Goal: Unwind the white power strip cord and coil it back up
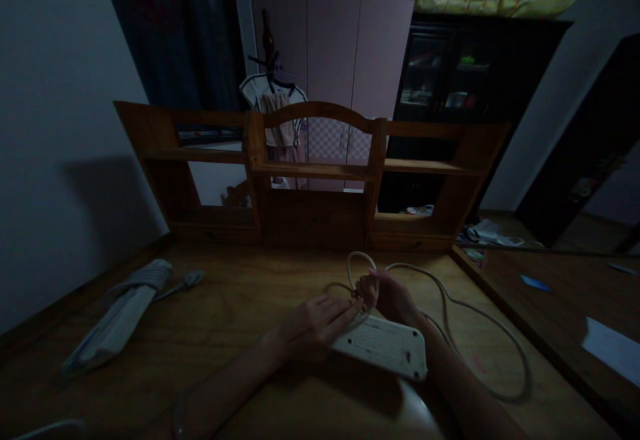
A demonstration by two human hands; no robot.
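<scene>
A white power strip (387,345) is held tilted above the wooden desk, its underside with screw holes facing me. My left hand (320,323) is closed around its left end, with the fingertips reaching to where the cord comes out. My right hand (383,293) is closed on the white cord (455,300) just beyond the strip. A small loop of cord rises above my right fist, and a long loop spreads over the desk to the right. Part of the cord between the hands is hidden by my fingers.
At the left of the desk (240,273) lies another power strip (120,320), its cord wound around it and its plug (191,280) beside it. A wooden shelf unit (315,217) stands along the back. Papers (613,347) lie on the surface at right.
</scene>
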